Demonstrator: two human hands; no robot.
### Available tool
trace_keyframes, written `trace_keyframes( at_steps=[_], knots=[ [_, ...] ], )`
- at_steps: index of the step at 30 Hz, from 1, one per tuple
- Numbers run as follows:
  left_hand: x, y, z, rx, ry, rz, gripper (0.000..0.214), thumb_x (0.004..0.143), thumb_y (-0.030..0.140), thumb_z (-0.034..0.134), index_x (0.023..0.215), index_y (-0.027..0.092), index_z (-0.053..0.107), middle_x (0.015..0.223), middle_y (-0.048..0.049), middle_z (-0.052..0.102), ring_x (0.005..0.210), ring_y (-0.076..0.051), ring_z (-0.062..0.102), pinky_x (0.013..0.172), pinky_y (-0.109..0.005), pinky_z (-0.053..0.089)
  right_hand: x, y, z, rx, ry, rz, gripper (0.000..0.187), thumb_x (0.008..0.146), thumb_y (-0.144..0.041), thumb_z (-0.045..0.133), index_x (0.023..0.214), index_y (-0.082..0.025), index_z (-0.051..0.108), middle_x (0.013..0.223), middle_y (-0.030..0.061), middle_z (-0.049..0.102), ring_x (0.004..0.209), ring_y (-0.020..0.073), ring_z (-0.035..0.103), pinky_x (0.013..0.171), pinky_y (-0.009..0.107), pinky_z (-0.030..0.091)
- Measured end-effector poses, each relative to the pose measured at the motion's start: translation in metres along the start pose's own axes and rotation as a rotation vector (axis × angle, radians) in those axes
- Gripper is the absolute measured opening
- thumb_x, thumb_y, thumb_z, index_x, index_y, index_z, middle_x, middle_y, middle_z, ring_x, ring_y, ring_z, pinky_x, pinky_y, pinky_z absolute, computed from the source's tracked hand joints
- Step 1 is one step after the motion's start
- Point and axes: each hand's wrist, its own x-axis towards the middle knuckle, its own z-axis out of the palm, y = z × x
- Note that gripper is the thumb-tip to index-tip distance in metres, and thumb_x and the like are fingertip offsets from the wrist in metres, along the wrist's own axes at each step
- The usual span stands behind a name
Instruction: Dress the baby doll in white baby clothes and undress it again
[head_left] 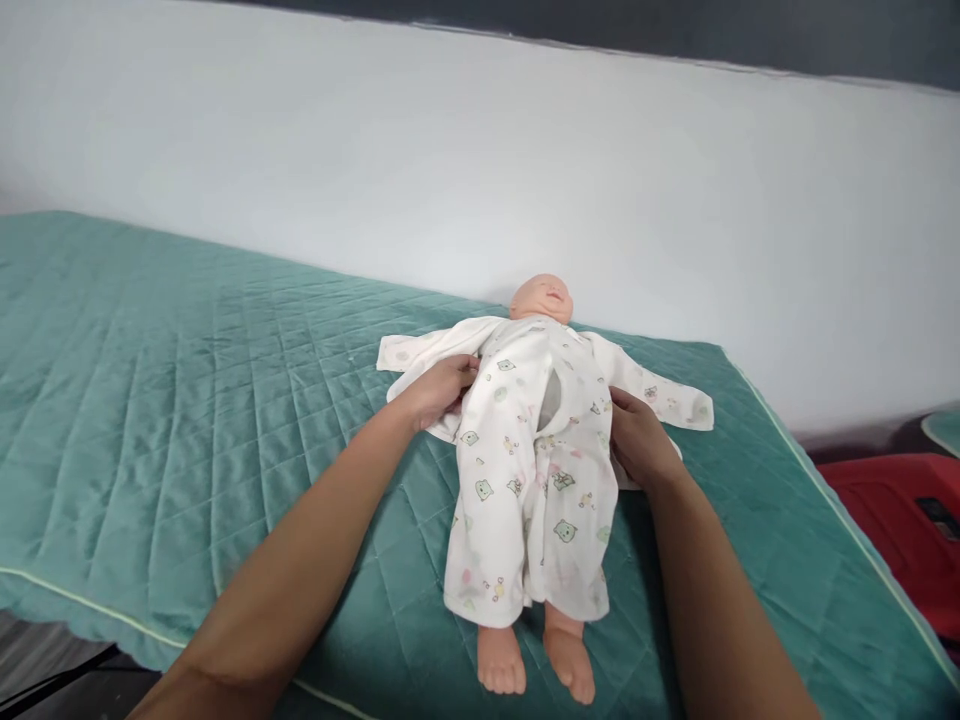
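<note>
Doll (541, 297) in soft, animal-printed romper (525, 470)

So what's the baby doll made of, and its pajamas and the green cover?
Doll: probably smooth vinyl or plastic; head and feet look moulded, slightly shiny. Pajamas: soft matte cloth, likely cotton; it wrinkles and folds. Green cover: quilted fabric, velvety; stitched diamond lines show.

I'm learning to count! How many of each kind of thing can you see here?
2 hands: left hand, right hand
1 baby doll
1 white printed sleepsuit
1 green quilted bed cover
1 red object
Total: 6
</note>
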Motion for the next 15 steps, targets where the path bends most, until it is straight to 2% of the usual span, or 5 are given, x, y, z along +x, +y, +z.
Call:
trace_keyframes(
  at_steps=[3,7,12,15],
  knots=[
    [0.001,-0.001,-0.001,-0.070,-0.098,-0.032,0.021,0.080,0.025,0.063,0.099,0.018,0.067,0.076,-0.0057,0.070,0.073,-0.019,0.066,0.063,-0.029,0.053,0.001,0.001,0.002,0.127,-0.053,0.023,0.034,0.073,-0.046,0.074,0.095,-0.020,0.076,0.083,0.0054,0.079,0.084,0.0284,0.073,0.075,0.041,0.059],
    [-0.001,0.003,-0.002,-0.155,-0.143,-0.018,0.023,0.078,0.022,0.066,0.101,0.017,0.066,0.072,-0.0046,0.069,0.068,-0.016,0.065,0.063,-0.029,0.055,0.001,0.000,0.005,0.219,-0.077,0.082,0.029,0.072,-0.042,0.075,0.093,-0.022,0.075,0.086,0.0055,0.079,0.084,0.0286,0.074,0.074,0.040,0.060],
    [-0.008,0.010,-0.003,-0.178,-0.224,-0.054,0.036,0.078,0.015,0.066,0.114,0.019,0.064,0.091,-0.0059,0.073,0.063,-0.012,0.064,0.054,-0.024,0.053,-0.001,-0.001,0.003,0.187,-0.132,0.094,0.036,0.066,-0.032,0.079,0.101,-0.023,0.076,0.091,0.0060,0.080,0.087,0.0311,0.074,0.072,0.043,0.061],
    [-0.010,0.010,-0.002,-0.244,-0.284,-0.065,0.038,0.080,0.015,0.066,0.118,0.020,0.065,0.097,-0.0079,0.074,0.068,-0.014,0.067,0.053,-0.024,0.053,-0.004,-0.004,0.003,0.170,-0.151,0.093,0.034,0.070,-0.036,0.076,0.102,-0.025,0.077,0.090,0.0058,0.080,0.089,0.0322,0.074,0.072,0.044,0.061]
  ],
)
